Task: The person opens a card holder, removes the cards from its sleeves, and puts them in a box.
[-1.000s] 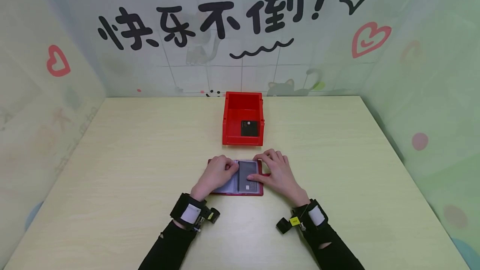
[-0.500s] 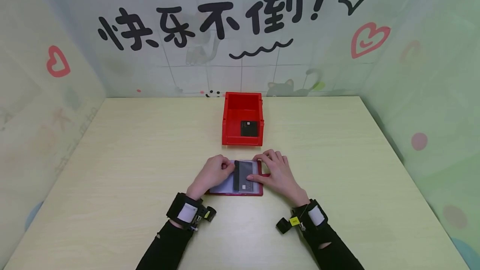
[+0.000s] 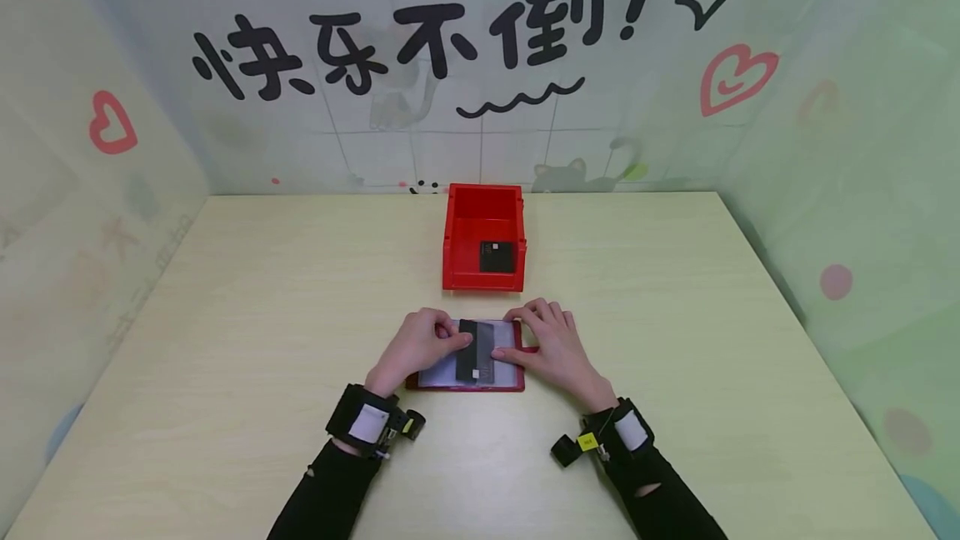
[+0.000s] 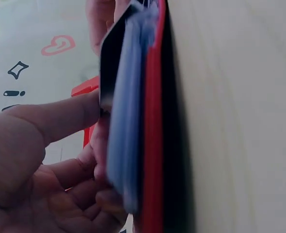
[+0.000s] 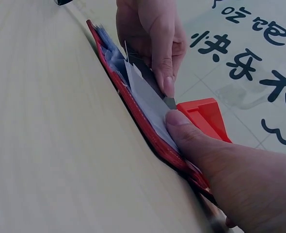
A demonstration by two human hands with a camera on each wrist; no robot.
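An open red card holder (image 3: 465, 387) with clear plastic sleeves lies on the table near the front. My left hand (image 3: 450, 342) pinches a black card (image 3: 469, 352) that sticks partway out of a sleeve toward the left. In the left wrist view the thumb (image 4: 60, 116) lies on the black card (image 4: 113, 53) and the fingers curl beneath it. My right hand (image 3: 525, 338) presses flat on the holder's right page, with its thumb (image 5: 201, 145) on the sleeve of the card holder (image 5: 133, 104).
A red bin (image 3: 448, 248) stands just behind the holder and contains another black card (image 3: 497, 257). A pale wooden table (image 3: 225, 315) stretches to both sides. Decorated walls close off the back, left and right.
The black card has slid leftward out of its sleeve, drawn by my left hand, which moved left with it. My right hand has stayed on the right page.
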